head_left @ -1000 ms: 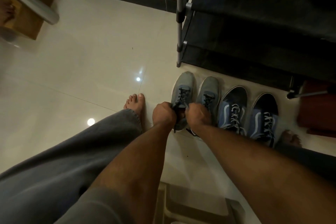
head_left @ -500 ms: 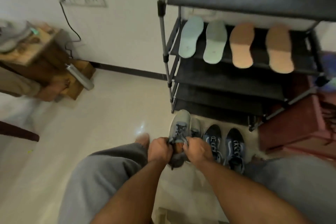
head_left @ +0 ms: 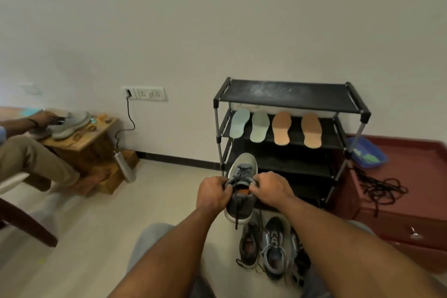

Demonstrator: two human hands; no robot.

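Note:
A grey sneaker [head_left: 242, 167] with dark laces and an orange insole is held up in front of me, toe pointing away. My left hand [head_left: 212, 195] grips its left collar edge and my right hand [head_left: 271, 187] grips the right edge, spreading the opening. A loose lace hangs down under the heel. On the floor below lie the matching grey sneaker [head_left: 249, 247] and a pair of blue sneakers [head_left: 274, 249].
A black shoe rack [head_left: 287, 94] stands ahead; two pale green insoles [head_left: 250, 126] and two tan insoles [head_left: 296, 132] lie on its second shelf. A maroon cabinet [head_left: 411, 201] with black cords is right. At left, another person handles a shoe on a wooden table [head_left: 96, 138].
Both hands have lifted the grey sneaker off the floor to about rack-shelf height. The view has tilted up from the floor to the wall and rack.

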